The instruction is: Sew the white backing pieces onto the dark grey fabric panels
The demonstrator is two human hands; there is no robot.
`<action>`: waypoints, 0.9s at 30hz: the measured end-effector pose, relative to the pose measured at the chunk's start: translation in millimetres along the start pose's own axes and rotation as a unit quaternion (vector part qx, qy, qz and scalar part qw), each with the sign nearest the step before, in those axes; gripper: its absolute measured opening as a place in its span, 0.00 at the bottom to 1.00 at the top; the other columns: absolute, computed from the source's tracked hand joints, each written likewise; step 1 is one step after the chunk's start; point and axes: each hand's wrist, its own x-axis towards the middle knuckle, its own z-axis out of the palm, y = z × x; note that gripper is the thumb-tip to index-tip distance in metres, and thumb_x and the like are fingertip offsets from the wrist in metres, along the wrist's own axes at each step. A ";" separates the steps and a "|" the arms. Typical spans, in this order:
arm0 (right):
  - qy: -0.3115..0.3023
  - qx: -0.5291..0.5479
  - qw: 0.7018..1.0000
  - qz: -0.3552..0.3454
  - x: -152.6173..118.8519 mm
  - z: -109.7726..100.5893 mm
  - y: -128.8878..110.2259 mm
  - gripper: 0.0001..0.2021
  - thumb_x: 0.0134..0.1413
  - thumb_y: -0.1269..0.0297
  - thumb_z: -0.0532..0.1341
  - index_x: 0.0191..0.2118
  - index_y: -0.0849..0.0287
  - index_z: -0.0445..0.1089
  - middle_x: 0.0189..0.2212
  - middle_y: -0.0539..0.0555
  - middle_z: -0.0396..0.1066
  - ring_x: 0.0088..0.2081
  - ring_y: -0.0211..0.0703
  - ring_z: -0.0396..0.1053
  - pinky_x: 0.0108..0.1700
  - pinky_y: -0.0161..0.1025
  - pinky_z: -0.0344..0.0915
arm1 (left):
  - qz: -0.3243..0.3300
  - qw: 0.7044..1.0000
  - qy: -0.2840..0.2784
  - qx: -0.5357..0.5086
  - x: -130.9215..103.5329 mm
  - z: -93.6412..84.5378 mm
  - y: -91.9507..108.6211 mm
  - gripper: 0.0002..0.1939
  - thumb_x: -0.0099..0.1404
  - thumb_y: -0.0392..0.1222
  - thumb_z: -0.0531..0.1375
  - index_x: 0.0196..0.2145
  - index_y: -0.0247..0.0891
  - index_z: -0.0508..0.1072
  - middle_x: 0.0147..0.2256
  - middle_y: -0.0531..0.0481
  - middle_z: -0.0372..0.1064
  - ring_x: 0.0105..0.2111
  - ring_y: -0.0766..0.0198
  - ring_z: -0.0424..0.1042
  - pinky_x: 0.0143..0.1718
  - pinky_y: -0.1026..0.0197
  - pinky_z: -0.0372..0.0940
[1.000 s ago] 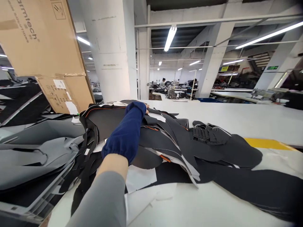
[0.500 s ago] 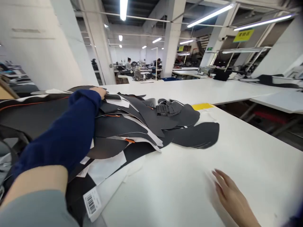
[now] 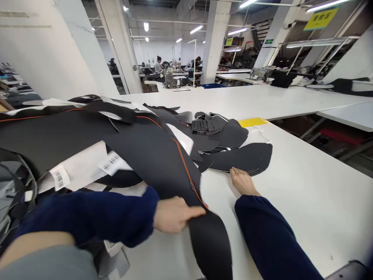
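Observation:
A large dark fabric piece (image 3: pixel 151 151) with an orange edge line lies across the pile on the white table, its narrow end hanging toward me. My left hand (image 3: pixel 177 214) is closed on this piece near the end of the orange line, index finger pointing right. My right hand (image 3: pixel 242 182) touches the near edge of a stack of dark curved pieces (image 3: pixel 247 157), its fingers together; whether it grips them is hard to tell. White paper sheets with barcode labels (image 3: pixel 112 162) lie on the fabric at the left.
Small folded grey pieces (image 3: pixel 208 124) sit on the pile's far side, near a yellow strip (image 3: pixel 253 122) on the white table (image 3: pixel 303 175). Sewing machines and two people are in the background. A dark object shows at the bottom right corner.
My left hand has come from the far side of the pile toward me, drawing the orange-lined piece over it. My right hand has moved forward and left to the curved stack.

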 end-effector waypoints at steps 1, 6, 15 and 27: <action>0.001 0.001 1.000 -0.010 -5.0 -2.3 4.2 0.17 0.52 0.81 0.49 0.43 0.71 0.71 0.44 0.68 0.72 0.43 0.50 0.71 0.43 0.42 0.66 | 0.070 0.997 -0.039 -0.019 10.6 13.6 2.7 0.32 0.61 0.37 0.53 0.63 0.45 0.53 0.46 0.48 0.72 0.41 0.57 0.74 0.38 0.62 0.68; 0.034 0.011 0.999 -0.035 -83.3 -23.9 22.7 0.14 0.58 0.75 0.50 0.40 0.70 0.71 0.43 0.66 0.72 0.43 0.51 0.72 0.44 0.43 0.68 | 0.186 0.982 0.008 0.029 23.8 7.7 -7.3 0.23 0.67 0.43 0.53 0.59 0.42 0.60 0.57 0.47 0.60 0.53 0.57 0.65 0.51 0.60 0.62; 0.020 0.051 0.996 0.073 -247.0 -71.7 -19.1 0.15 0.62 0.66 0.49 0.45 0.69 0.68 0.50 0.66 0.67 0.50 0.53 0.67 0.49 0.46 0.67 | 0.088 0.976 0.044 0.195 149.4 -44.9 -56.9 0.14 0.63 0.44 0.58 0.46 0.40 0.68 0.49 0.45 0.65 0.47 0.55 0.65 0.46 0.56 0.62; -0.144 0.059 0.939 0.307 -264.7 -109.3 -43.9 0.24 0.55 0.72 0.54 0.58 0.56 0.62 0.60 0.59 0.58 0.53 0.55 0.60 0.52 0.52 0.61 | 0.158 0.969 -0.033 0.185 186.2 -23.1 -21.2 0.17 0.55 0.57 0.58 0.22 0.40 0.69 0.30 0.48 0.70 0.34 0.57 0.69 0.38 0.58 0.63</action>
